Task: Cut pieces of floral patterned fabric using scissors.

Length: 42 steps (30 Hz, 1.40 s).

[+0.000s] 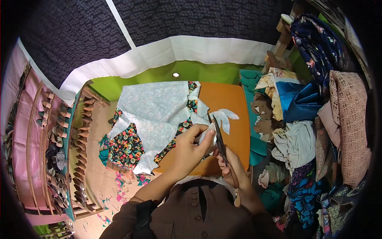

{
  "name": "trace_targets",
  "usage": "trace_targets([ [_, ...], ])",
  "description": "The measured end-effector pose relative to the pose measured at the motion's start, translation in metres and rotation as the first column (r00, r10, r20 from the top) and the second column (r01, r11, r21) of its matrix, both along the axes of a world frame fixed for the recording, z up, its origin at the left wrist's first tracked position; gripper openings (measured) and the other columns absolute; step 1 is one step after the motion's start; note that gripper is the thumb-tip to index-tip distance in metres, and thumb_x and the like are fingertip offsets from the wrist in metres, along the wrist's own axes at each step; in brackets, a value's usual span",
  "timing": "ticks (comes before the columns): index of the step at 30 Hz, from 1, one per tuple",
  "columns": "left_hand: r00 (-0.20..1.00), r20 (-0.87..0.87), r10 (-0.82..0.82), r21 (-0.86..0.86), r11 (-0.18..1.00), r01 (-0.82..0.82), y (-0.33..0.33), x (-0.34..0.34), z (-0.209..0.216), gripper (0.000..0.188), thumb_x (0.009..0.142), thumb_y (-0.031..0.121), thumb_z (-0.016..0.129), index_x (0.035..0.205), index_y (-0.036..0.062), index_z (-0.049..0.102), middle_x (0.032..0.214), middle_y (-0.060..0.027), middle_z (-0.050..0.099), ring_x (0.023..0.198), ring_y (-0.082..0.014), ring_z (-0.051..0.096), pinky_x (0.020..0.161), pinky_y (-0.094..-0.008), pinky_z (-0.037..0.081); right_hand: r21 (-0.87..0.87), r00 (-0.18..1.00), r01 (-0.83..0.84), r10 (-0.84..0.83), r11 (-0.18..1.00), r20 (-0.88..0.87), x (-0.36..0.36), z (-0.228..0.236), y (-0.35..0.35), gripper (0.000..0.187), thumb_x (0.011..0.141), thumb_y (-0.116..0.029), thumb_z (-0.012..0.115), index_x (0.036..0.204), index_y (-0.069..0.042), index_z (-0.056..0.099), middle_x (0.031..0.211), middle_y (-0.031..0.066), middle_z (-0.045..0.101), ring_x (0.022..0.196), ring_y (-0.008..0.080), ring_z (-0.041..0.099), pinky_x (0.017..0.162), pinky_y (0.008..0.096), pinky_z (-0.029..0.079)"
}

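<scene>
My left hand (pixel 188 148) pinches a small white cloth piece (pixel 212 149) between thumb and fingers. My right hand (pixel 235 164) grips a pair of large dark scissors (pixel 221 144) by the handles. Their blades point away from me, slightly apart, right beside the held cloth. Beyond my hands, a large cloth (pixel 153 104) lies with its pale side up over the orange tabletop (pixel 223 95). Folded-over parts of it show a black floral print (pixel 129 145). White curved cut pieces (pixel 226 117) rest on the tabletop just past the scissor tips.
Heaped fabrics crowd the right side, among them a shiny blue cloth (pixel 299 102) and a whitish crumpled cloth (pixel 296 143). At the left stands a rack (pixel 73 157) with rows of shoe-shaped wooden pieces. Coloured scraps litter the floor (pixel 93 207). A dark patterned curtain (pixel 191 20) hangs behind.
</scene>
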<state>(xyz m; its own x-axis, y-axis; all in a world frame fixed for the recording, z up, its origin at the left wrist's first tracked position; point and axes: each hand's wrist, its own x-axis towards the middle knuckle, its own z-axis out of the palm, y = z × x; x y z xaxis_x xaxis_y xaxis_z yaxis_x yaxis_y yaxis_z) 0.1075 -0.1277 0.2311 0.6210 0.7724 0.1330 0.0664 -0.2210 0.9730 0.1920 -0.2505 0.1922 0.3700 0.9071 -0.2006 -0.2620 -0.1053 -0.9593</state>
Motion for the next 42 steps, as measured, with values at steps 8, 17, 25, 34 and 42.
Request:
trace_targets([
  [8, 1.0, -0.005, -0.007, 0.029, 1.0, 0.007, 0.005, -0.005, -0.008, 0.016, 0.077, 0.016, 0.06, 0.078, 0.0002, 0.058, 0.055, -0.0046, 0.053, 0.048, -0.0048, 0.046, 0.043, -0.0213, 0.035, 0.055, 0.987, -0.062, 0.053, 0.997, 0.153, 0.004, 0.003, -0.002, 0.074, 0.057, -0.069, 0.055, 0.089, -0.003, 0.045, 0.069, -0.0064, 0.033, 0.055, -0.0014, 0.029, 0.047, 0.0116, 0.02],
  [17, 0.983, -0.108, -0.147, -0.004, 0.989, 0.147, 0.012, -0.012, 0.005, 0.016, 0.077, 0.015, 0.061, 0.079, -0.0005, 0.058, 0.061, 0.0015, 0.053, 0.056, -0.001, 0.044, 0.047, -0.0165, 0.033, -0.081, 0.998, -0.069, 0.068, 0.994, -0.019, 0.001, 0.01, 0.004, 0.089, 0.047, -0.078, 0.048, 0.091, -0.001, 0.044, 0.071, -0.0049, 0.033, 0.056, -0.0002, 0.028, 0.047, 0.0134, 0.021],
  [25, 0.968, -0.174, -0.181, 0.024, 0.982, 0.188, 0.021, -0.019, 0.008, 0.015, 0.077, 0.014, 0.061, 0.079, 0.0002, 0.058, 0.061, 0.0028, 0.053, 0.054, -0.0001, 0.042, 0.045, -0.0165, 0.032, -0.066, 0.988, -0.155, 0.154, 0.986, -0.017, -0.002, 0.017, 0.003, 0.092, 0.047, -0.08, 0.045, 0.091, 0.0, 0.042, 0.07, -0.004, 0.032, 0.056, 0.0001, 0.027, 0.047, 0.0136, 0.02],
  [34, 0.947, -0.202, -0.25, 0.051, 0.963, 0.265, 0.03, -0.021, 0.005, 0.019, 0.076, 0.019, 0.059, 0.08, 0.0004, 0.059, 0.053, -0.0057, 0.051, 0.042, -0.0069, 0.038, 0.04, -0.0229, 0.031, -0.055, 0.985, -0.146, 0.15, 0.988, 0.085, -0.001, 0.003, 0.003, 0.082, 0.054, -0.076, 0.047, 0.089, -0.001, 0.044, 0.071, -0.0054, 0.032, 0.058, -0.0003, 0.028, 0.048, 0.0135, 0.021],
  [42, 0.919, -0.287, -0.271, 0.022, 0.957, 0.289, 0.034, -0.024, 0.008, 0.018, 0.076, 0.018, 0.058, 0.078, 0.0, 0.059, 0.054, -0.0045, 0.053, 0.048, -0.0067, 0.043, 0.047, -0.0228, 0.037, -0.019, 0.95, -0.139, 0.139, 0.99, 0.28, 0.002, 0.003, 0.004, 0.076, 0.057, -0.073, 0.049, 0.087, -0.003, 0.045, 0.068, -0.0059, 0.032, 0.057, -0.0002, 0.029, 0.049, 0.0142, 0.021],
])
